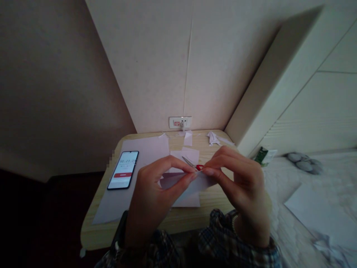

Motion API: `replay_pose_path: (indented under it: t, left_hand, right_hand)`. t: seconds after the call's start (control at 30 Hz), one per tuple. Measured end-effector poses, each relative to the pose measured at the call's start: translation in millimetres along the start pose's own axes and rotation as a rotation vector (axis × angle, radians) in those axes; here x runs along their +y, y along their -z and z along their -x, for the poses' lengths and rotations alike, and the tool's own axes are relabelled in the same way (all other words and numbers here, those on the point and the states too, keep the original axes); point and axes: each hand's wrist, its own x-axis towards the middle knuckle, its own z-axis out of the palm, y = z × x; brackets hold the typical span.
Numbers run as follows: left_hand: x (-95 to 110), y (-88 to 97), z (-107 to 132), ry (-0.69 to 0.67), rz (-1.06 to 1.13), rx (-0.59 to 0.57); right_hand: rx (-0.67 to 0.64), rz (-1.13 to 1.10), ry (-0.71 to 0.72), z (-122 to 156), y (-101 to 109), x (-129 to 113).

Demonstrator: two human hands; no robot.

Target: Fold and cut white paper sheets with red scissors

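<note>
My left hand (156, 193) and my right hand (240, 190) meet above a small wooden table (178, 219). Both pinch a folded piece of white paper (178, 180), thumb and fingertips pressed on its upper edge. Just behind the paper lie scissors with red handles (192, 163), partly hidden by my fingers. More white sheets (150, 149) lie flat on the table under my hands.
A phone (124, 169) with a lit screen lies at the table's left. A folded paper figure (213, 137) and scraps sit near the back edge below a wall socket (180, 122). A bed with a loose sheet (318, 212) is on the right.
</note>
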Motion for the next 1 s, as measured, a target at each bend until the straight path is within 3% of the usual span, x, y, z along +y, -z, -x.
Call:
replay_pose_path:
  t: [0.57, 1.0]
  left_hand:
    - [-0.8, 5.3, 3.9, -0.052, -0.048, -0.016]
    - [3.2, 1.6, 4.3, -0.026, 0.002, -0.03]
  right_hand:
    - [0.119, -0.05, -0.023, 5.8, 3.6, 3.5]
    - [0.06, -0.04, 0.023, 3.7, 2.5, -0.2]
